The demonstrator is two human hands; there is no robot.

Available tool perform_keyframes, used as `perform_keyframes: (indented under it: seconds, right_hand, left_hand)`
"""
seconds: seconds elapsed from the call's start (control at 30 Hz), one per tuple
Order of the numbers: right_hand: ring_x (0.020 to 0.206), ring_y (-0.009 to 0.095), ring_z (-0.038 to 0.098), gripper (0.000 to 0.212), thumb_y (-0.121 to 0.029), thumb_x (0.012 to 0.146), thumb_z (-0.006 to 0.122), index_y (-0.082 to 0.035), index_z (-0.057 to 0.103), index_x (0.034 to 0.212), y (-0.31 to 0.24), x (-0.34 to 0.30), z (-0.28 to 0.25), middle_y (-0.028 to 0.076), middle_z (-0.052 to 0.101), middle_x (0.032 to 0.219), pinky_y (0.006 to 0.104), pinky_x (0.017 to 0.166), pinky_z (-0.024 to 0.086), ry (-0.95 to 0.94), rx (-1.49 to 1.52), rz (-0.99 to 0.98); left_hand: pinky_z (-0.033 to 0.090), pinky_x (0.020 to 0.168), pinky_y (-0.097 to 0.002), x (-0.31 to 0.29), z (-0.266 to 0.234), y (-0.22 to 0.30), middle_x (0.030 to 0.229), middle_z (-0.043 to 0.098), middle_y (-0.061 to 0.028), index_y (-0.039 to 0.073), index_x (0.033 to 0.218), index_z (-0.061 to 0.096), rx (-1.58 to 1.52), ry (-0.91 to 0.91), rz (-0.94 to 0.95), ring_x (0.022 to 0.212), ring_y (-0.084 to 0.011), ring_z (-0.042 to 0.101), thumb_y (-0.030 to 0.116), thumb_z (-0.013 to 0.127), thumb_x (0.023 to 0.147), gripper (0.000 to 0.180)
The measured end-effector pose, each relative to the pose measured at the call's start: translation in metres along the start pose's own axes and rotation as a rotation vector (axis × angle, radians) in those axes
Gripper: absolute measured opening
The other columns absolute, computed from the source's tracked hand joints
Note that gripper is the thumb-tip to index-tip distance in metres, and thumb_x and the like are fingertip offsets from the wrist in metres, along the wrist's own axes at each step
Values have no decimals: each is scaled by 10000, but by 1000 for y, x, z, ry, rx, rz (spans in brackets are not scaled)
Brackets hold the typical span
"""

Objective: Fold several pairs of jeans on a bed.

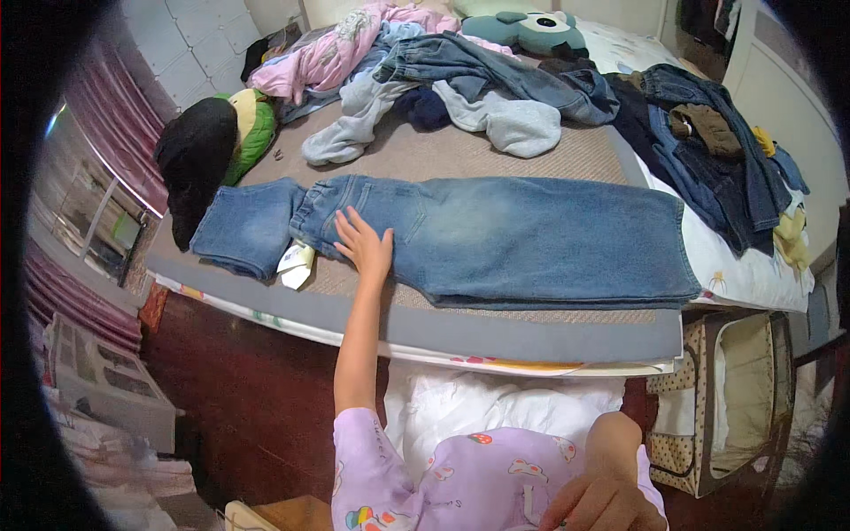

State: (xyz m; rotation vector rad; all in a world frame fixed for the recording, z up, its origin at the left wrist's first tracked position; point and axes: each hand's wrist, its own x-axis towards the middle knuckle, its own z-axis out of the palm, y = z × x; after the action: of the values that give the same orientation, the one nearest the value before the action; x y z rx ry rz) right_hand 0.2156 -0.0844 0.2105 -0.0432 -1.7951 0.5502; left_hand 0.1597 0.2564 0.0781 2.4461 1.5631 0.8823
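Observation:
A pair of blue jeans (549,230) lies flat across the near part of the bed, folded lengthwise, its waistband to the left and leg ends to the right. My left hand (365,246) rests on it just right of the waistband, fingers spread and holding nothing. Beside the waistband is a smaller folded denim piece (248,226). White paper tags (296,265) stick out at the near edge between the two. My right hand (593,503) is close against my lilac printed shirt (496,460), fingers curled; whatever they may hold is hidden.
Farther back on the bed (239,288) lie grey sweatpants (509,124), a pink blanket (323,57) and a teal plush toy (522,34). Dark jeans (691,168) are heaped at the right. A black garment (199,159) hangs at the left. A dotted storage box (699,442) stands below right.

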Motion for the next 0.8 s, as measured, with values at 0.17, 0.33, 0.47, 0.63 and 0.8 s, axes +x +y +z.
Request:
perform_keyframes:
  seconds: [0.17, 0.33, 0.47, 0.63, 0.8]
  right_hand:
    - [754, 245, 515, 421, -442, 815, 365, -70, 499, 670, -5, -1, -5, 110, 540, 850, 363, 597, 388, -72, -20, 73]
    - [694, 209, 435, 439, -462, 816, 344, -83, 479, 641, -20, -24, -7, 71, 473, 751, 340, 622, 336, 646, -455, 92]
    - [698, 191, 417, 498, -433, 844, 271, -57, 456, 576, -63, -83, -1, 62, 434, 681, 310, 634, 343, 1037, -705, 45]
    - [724, 205, 403, 404, -383, 842, 304, -42, 443, 678, -102, -148, 27, 85, 439, 738, 325, 675, 332, 1393, -925, 76]
    - [710, 194, 407, 296, -290, 836, 327, -34, 419, 719, -121, -185, 49, 91, 437, 732, 318, 675, 345, 1594, -1048, 67]
  left_hand:
    - [110, 950, -492, 24, 43, 27, 1294, 83, -257, -54, 1224, 193, 160, -280, 165, 1213, -355, 75, 364, 445, 772, 665]
    - [91, 979, -409, 11, 90, 118, 1291, 71, -269, -121, 1208, 142, 100, -360, 107, 1219, -345, 57, 414, 331, 805, 696]
    - [93, 976, -421, -16, 99, 164, 1288, 76, -274, -125, 1207, 133, -7, -385, 206, 1217, -351, 54, 430, 324, 802, 713]
    - [90, 975, -427, -44, 109, 222, 1287, 69, -276, -119, 1210, 129, 69, -391, 185, 1216, -355, 49, 454, 295, 805, 722]
    - [96, 969, -441, -66, 119, 268, 1275, 116, -284, -130, 1198, 168, -29, -379, 264, 1209, -368, 79, 446, 350, 788, 730]
